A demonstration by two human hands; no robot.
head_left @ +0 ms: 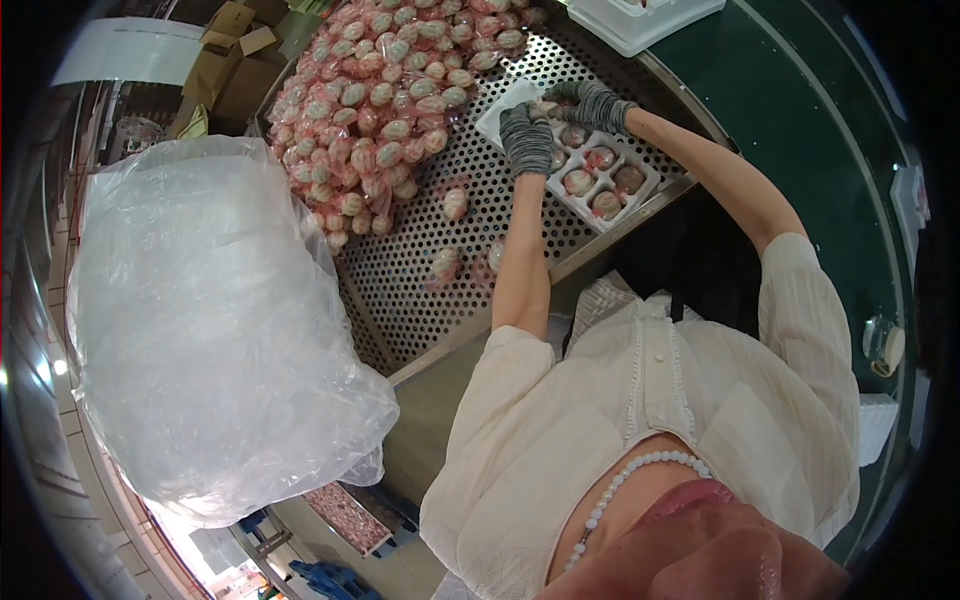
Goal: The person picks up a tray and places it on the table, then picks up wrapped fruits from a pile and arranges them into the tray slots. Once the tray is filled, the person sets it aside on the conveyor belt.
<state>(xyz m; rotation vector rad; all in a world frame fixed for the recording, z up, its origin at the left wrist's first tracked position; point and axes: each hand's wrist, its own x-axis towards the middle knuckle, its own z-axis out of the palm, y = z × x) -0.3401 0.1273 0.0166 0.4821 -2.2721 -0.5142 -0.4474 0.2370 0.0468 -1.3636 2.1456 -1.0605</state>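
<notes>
A white plastic tray (648, 178) with round compartments lies on a perforated metal table. Several egg-shaped pieces in clear and pink wrappers sit in its near compartments, one of them a pale wrapped piece (579, 182). My left hand (527, 140), in a grey striped knit glove, is over the tray's left side with its fingers curled; what they hold is hidden. My right hand (596, 106), gloved the same way, reaches over the far side. Its fingers are closed on a small wrapped piece (543, 109) beside the left fingertips. The tray's far-left end (497, 118) shows white.
A large heap of wrapped egg-shaped pieces (370, 110) covers the far left of the metal table (400, 300). A few loose ones lie nearer. A bulky clear plastic bag (210, 330) stands left. White trays (640, 25) rest on the green surface (760, 110) at right.
</notes>
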